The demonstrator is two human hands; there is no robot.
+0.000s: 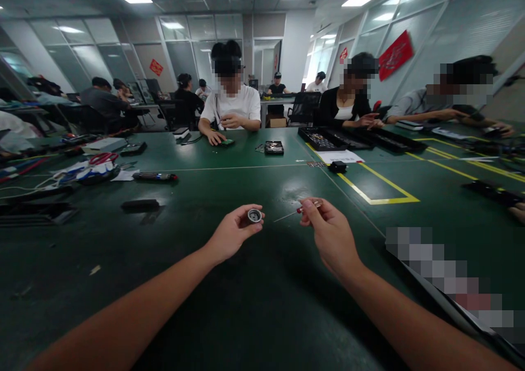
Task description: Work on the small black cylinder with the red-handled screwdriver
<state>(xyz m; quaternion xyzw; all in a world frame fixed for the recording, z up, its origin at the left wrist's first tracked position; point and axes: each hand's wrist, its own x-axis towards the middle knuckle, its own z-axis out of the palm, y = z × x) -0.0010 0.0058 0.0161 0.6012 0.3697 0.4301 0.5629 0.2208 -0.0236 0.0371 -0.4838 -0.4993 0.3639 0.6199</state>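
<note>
Between the thumb and fingers of my left hand (235, 231) is a small round metal part (255, 216), its hollow, cup-like end turned toward me. My right hand (332, 231) grips a screwdriver (301, 209) by its red and clear handle. The thin shaft points left toward the round part, and a gap separates its tip from it. Both hands are raised over the green table (254, 305). What is inside the round part is too small to make out.
A black block (140, 205) and a dark pen-like tool (155, 177) lie to the left, near cables (102, 160). A small black box (337, 167) sits by yellow tape (394, 200). Across the table, a person in white (232, 105) handles a green board.
</note>
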